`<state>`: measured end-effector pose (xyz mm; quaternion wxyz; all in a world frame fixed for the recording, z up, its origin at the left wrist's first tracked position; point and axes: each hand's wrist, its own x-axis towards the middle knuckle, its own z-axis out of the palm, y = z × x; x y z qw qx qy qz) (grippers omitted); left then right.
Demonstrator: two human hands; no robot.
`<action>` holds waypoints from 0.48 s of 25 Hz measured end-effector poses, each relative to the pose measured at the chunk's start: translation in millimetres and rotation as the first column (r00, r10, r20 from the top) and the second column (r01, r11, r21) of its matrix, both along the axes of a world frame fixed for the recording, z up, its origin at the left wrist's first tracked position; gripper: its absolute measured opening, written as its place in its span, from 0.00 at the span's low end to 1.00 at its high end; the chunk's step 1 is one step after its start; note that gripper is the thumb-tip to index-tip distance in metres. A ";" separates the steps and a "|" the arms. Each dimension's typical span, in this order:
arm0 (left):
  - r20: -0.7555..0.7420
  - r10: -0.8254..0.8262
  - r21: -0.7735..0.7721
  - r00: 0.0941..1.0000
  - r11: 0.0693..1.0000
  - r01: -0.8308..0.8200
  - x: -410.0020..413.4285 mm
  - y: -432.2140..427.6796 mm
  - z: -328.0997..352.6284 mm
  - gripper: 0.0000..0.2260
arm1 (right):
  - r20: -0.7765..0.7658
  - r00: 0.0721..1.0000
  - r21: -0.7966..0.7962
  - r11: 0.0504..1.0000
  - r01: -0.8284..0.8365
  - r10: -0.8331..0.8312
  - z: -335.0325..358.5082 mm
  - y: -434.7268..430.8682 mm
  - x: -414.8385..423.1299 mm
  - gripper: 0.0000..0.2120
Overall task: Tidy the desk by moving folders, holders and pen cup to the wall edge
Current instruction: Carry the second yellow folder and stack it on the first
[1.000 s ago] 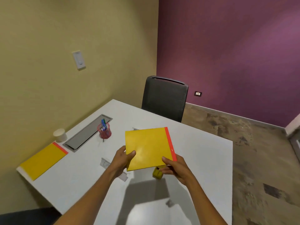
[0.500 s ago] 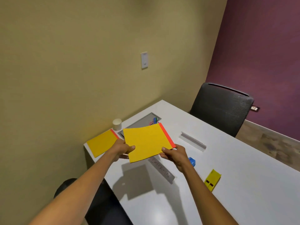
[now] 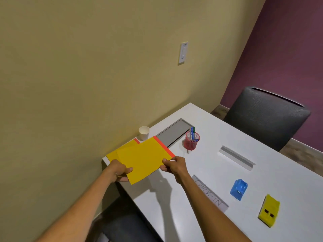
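Over desk wall corner: both hands, left and right, pinch yellow folder above second folder.

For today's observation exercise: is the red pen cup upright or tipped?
Upright: the red pen cup stands on its base on the desk, pens pointing up.

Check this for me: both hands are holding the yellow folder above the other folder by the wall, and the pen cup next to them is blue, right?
Not quite: the pen cup is red mesh, not blue, as the head view shows. The rest holds: the left hand and right hand hold the yellow folder over the other folder by the wall.
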<state>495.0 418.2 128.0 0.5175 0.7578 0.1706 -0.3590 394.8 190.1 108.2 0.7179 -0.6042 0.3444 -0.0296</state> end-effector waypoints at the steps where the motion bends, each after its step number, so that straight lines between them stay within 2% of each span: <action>1: -0.013 0.019 -0.012 1.000 1.000 -0.019 9.8 8.9 -14.4 0.12 | -0.019 1.000 -0.009 1.000 0.003 -0.004 -9.7 9.3 12.8 0.14; 4: -0.043 0.051 -0.032 0.998 0.998 -0.052 35.6 28.9 -51.8 0.08 | -0.062 0.998 -0.041 0.999 -0.003 0.000 -38.6 33.2 48.9 0.10; 12: -0.037 0.128 -0.033 0.991 0.991 -0.129 96.6 39.5 -111.9 0.07 | -0.193 0.981 -0.064 0.998 0.002 -0.014 -99.9 61.1 127.7 0.11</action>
